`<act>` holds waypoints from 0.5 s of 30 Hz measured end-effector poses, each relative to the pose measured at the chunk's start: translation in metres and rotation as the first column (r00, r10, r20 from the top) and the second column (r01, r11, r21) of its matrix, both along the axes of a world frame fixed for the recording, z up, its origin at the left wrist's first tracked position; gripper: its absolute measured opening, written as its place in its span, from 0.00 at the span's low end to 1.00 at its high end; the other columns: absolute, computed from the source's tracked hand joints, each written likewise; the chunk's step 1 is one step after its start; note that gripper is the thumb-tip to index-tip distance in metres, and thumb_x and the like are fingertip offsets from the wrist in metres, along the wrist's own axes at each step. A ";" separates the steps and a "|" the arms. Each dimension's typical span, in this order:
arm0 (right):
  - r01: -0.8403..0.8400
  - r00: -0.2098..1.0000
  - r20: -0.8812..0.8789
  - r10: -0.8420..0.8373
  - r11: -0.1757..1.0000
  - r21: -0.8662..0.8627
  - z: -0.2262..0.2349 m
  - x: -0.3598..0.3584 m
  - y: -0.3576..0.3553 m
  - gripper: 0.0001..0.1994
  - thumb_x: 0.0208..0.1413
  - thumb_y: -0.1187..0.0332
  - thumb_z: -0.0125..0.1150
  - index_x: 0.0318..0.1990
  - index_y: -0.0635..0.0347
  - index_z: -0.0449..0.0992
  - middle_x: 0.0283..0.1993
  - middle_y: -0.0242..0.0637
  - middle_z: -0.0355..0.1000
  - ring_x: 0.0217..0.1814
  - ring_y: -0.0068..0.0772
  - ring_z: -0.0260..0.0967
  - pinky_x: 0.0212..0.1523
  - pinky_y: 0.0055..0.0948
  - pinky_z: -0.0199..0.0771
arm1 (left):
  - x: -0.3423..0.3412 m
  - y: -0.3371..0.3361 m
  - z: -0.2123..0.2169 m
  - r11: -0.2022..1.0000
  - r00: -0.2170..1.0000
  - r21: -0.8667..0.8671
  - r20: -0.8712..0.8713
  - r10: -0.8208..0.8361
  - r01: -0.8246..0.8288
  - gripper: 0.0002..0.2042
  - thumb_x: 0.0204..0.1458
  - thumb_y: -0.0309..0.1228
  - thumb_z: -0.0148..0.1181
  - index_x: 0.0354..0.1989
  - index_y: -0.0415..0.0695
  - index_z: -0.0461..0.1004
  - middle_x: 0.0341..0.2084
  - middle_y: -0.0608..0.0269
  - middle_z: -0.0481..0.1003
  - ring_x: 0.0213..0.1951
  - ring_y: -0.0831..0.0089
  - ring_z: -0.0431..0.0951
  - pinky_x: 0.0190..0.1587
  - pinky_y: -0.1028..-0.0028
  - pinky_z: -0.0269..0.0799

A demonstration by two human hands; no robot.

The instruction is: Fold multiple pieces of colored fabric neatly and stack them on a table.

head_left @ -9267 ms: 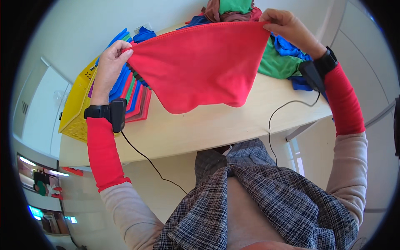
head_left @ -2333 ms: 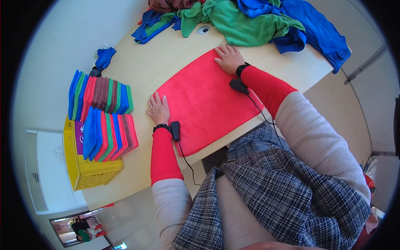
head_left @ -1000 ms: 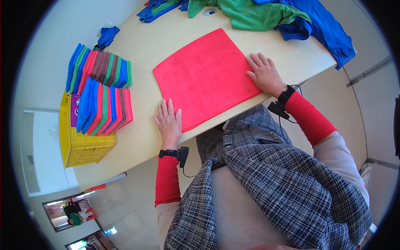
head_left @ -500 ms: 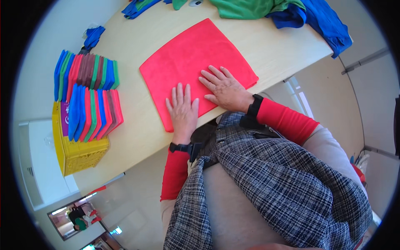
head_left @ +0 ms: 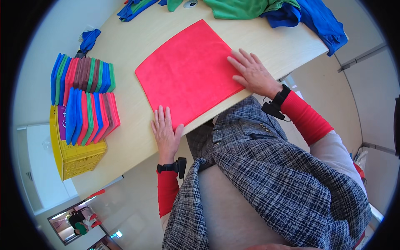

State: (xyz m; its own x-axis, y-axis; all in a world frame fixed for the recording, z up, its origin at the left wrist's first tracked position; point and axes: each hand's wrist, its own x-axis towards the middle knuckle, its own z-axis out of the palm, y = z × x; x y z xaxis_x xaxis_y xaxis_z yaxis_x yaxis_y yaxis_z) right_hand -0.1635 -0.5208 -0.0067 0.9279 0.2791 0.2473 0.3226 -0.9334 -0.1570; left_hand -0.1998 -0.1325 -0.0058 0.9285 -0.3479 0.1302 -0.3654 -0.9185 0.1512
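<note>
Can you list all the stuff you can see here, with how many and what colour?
red cloth: one, red, spread flat on the table near the front edge
table: one, light wood
folded cloths: two rows standing on edge, blue, green, red and brown, at the table's left end
crate: one, yellow, at the table's left end, under or beside the nearer row
loose cloth pile: green and blue, count unclear, at the far right edge
small blue cloth: one, far left corner
left hand: flat, palm down, at the red cloth's near corner
right hand: flat, palm down, on the red cloth's right edge
</note>
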 end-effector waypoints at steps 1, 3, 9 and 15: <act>0.004 1.000 -0.001 -0.004 1.000 -0.002 0.000 -0.003 -0.002 0.34 0.68 0.46 0.47 0.75 0.52 0.54 0.79 0.43 0.49 0.82 0.49 0.41 0.78 0.51 0.40 | -0.005 0.000 0.005 0.999 0.999 -0.010 -0.011 -0.030 0.030 0.37 0.59 0.49 0.57 0.74 0.44 0.55 0.75 0.52 0.52 0.76 0.51 0.46 0.74 0.45 0.38; -0.144 0.988 -0.053 0.143 0.989 -0.017 0.001 -0.013 -0.002 0.36 0.66 0.44 0.49 0.76 0.52 0.53 0.79 0.44 0.48 0.82 0.49 0.40 0.78 0.52 0.40 | -0.014 0.002 0.009 0.998 0.998 -0.022 -0.023 -0.062 0.062 0.38 0.58 0.50 0.58 0.74 0.43 0.55 0.74 0.51 0.52 0.76 0.51 0.46 0.74 0.45 0.38; -0.297 0.948 -0.126 0.292 0.955 -0.024 0.011 -0.028 -0.010 0.41 0.59 0.45 0.59 0.75 0.52 0.53 0.79 0.42 0.47 0.82 0.49 0.40 0.79 0.51 0.41 | -0.035 0.007 0.009 0.994 0.991 -0.003 0.077 -0.111 0.112 0.35 0.49 0.34 0.67 0.67 0.41 0.64 0.67 0.50 0.62 0.69 0.51 0.60 0.71 0.49 0.49; -0.316 0.946 -0.031 0.321 0.942 0.109 0.010 -0.046 -0.013 0.32 0.52 0.60 0.69 0.66 0.55 0.68 0.71 0.39 0.62 0.75 0.45 0.56 0.73 0.45 0.57 | -0.052 0.016 0.004 0.985 0.964 -0.063 0.223 -0.145 0.163 0.24 0.43 0.20 0.66 0.53 0.40 0.76 0.52 0.52 0.75 0.55 0.53 0.73 0.65 0.52 0.62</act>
